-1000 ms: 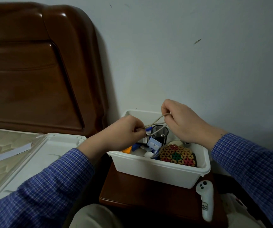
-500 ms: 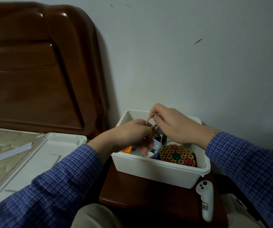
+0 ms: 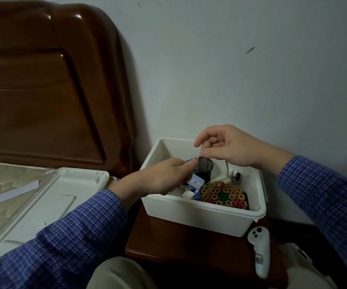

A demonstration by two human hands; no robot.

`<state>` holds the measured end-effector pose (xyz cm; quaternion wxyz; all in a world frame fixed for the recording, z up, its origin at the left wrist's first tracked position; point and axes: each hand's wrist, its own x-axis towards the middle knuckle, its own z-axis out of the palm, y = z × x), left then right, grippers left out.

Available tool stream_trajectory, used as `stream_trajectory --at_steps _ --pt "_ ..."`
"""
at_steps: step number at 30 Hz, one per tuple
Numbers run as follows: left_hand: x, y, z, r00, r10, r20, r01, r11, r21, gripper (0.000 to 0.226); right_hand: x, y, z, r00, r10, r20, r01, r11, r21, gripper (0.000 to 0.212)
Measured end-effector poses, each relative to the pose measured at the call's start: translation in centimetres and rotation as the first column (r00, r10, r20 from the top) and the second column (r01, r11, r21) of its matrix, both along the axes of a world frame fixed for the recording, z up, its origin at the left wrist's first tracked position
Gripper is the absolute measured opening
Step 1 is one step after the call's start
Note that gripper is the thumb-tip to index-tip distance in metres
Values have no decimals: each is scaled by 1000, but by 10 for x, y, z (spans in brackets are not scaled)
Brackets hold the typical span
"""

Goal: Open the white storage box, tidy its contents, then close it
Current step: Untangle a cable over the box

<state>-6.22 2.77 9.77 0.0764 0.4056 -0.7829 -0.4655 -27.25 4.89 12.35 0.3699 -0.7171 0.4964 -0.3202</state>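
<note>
the white storage box [image 3: 197, 217] sits open on a wooden nightstand [image 3: 168, 245], its lid [image 3: 49, 201] lying on the bed. over it, the left hand [image 3: 164, 178] and right hand [image 3: 229, 147] each pinch a thin cord [image 3: 226, 165] with curled fingers

The scene is dimly lit, with muted, bluish tones on the wall [image 3: 231, 69]; small glare spots are seen on the glossy wooden headboard [image 3: 43, 80] near its top edge, and a soft shadow is cast beside it on the wall. The deepest darkness is found at the lower right corner. Wide-angle bending is noticed at the edges, and fine detail inside the white storage box [image 3: 199, 217] is softened.
</note>
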Motion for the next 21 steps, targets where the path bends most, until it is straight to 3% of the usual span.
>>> stream_trajectory --at_steps 7,11,14,18,21 --pt "-2 -1 -1 984 10 -178 -14 1000 -23 42 -1 -3 0 993 -58 -102 54 998 -43 12" --pt "-1 -5 -3 974 -4 -227 28 994 104 33 2 -2 1 982 -50 -181 40 998 -57 10" --pt "-7 -6 -4 948 87 -306 -27 980 197 26 8 -1 3 978 -14 -208 1 998 -63 9" --pt "-13 -5 0 918 191 -347 -74 943 323 18 10 -3 2 989 -52 -141 36 993 -115 8" --pt "-11 -3 2 910 176 -375 -39 938 344 34 6 -4 0 997 -75 -15 74 994 -84 7"
